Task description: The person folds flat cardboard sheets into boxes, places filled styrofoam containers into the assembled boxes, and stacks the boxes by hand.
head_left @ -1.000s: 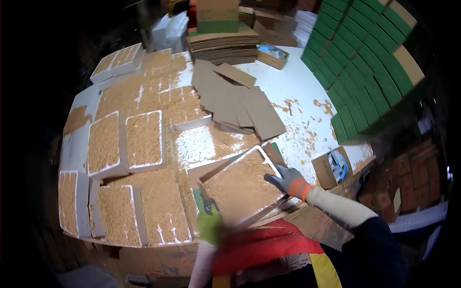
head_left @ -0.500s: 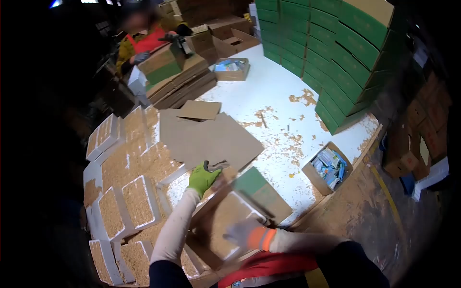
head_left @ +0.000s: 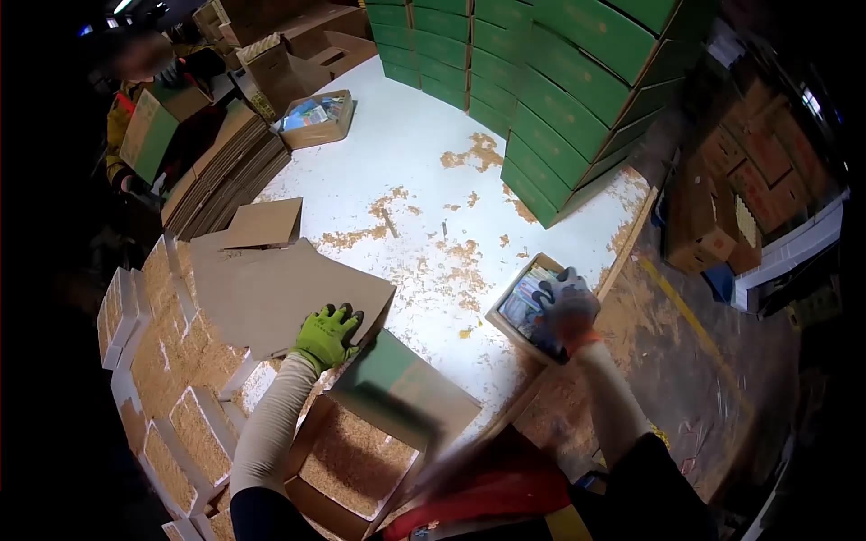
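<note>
My left hand (head_left: 327, 337), in a green glove with dark fingertips, has its fingers spread at the edge of a brown cardboard sheet (head_left: 298, 287). Below it stands an open cardboard box (head_left: 311, 487) holding a white-edged tray (head_left: 361, 458) filled with tan shavings. One flap (head_left: 410, 379) of this box, partly green, lies outward on the table. My right hand (head_left: 570, 307), in a grey glove with an orange cuff, reaches over a small carton (head_left: 519, 335) of blue and white packets (head_left: 521, 307). Its fingers are apart, touching the packets; no packet shows clearly in its grasp.
Several shavings-filled trays (head_left: 200, 431) stand at the left. Green boxes (head_left: 577, 99) are stacked at the back right. Another packet carton (head_left: 317, 133) sits farther back beside flattened cardboard (head_left: 230, 167). A co-worker (head_left: 135, 117) handles a green-and-brown box (head_left: 153, 133). Shavings litter the white table (head_left: 419, 171).
My right hand has moved from above the shavings-filled tray to the packet carton. My left hand has shifted onto the sheet's edge, fingers now spread. The view has turned right.
</note>
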Demonstrator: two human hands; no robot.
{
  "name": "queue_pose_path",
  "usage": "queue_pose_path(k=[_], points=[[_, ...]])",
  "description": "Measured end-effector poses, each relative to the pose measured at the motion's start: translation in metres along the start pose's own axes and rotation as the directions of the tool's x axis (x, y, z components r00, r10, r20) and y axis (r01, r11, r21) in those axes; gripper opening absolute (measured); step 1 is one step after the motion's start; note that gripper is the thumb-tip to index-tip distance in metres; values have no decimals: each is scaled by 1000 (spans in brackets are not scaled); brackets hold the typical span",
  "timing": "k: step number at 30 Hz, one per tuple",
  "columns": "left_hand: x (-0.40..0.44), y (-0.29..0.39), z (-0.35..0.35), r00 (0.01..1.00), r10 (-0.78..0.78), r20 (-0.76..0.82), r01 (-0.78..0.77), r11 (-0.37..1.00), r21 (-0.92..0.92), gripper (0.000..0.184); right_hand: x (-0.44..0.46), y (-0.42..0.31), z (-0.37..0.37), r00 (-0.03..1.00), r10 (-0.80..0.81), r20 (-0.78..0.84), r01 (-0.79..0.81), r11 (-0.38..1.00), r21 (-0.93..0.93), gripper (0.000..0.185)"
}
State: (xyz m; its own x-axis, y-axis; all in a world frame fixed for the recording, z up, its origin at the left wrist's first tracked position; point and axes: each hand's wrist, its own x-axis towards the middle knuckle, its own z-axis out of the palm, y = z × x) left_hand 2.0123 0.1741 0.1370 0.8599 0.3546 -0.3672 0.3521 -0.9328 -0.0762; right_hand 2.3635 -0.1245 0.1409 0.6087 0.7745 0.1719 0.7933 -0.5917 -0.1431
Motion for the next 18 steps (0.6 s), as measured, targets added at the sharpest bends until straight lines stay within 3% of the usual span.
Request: queue_pose_path(k=[1,2,4,6,8,9,10,11,13,14,15,16,18], points=[[-8,0,-3,1000,-13,11,14,998,-60,63,-8,14,53,992,46,-116,-41,998,49,31],[-12,-5,-4,1000,-22,-9,22,998,-59,63,0,11,45,990,36,-134,-30,999,45,31],[-30,-9,6,971,-54,-231,22,990,-140,62,4,9,25,995,90,-33,-76,951,300,32],[-59,-8,-22,948,-87,-307,7,968,-252,64,-7,0,-1,993,95,-64,-76,964,254,28],[-102,-7,-38,833,-280,-478,144,943,-301,70,-3,-23,-36,989,74,-128,-49,981,189,23],[-126,-2,-49,795,-331,-508,194,933,-304,71,-12,-58,-67,975,-36,-219,83,974,212,18],[-148,4,-62,764,-371,-528,241,923,-300,72,-19,-87,-78,950,-215,-225,286,889,358,16],[-170,17,-74,743,-382,-549,293,924,-246,68,-41,-116,-63,880,-324,-347,456,777,434,15],[-215,59,-100,741,-449,-499,429,888,-163,65,-79,-192,-84,737,-621,-267,631,491,600,21],[-227,77,-108,731,-473,-492,506,859,-75,62,-98,-218,-74,578,-784,-226,706,342,620,18],[-239,96,-105,764,-448,-464,536,841,72,62,-116,-242,-70,444,-886,-131,750,288,596,20],[-251,118,-109,832,-441,-338,500,859,109,61,-129,-250,-61,439,-888,-141,750,276,601,20],[-266,159,-97,927,-286,-242,339,915,218,54,-145,-254,-33,539,-834,-115,773,436,461,25]])
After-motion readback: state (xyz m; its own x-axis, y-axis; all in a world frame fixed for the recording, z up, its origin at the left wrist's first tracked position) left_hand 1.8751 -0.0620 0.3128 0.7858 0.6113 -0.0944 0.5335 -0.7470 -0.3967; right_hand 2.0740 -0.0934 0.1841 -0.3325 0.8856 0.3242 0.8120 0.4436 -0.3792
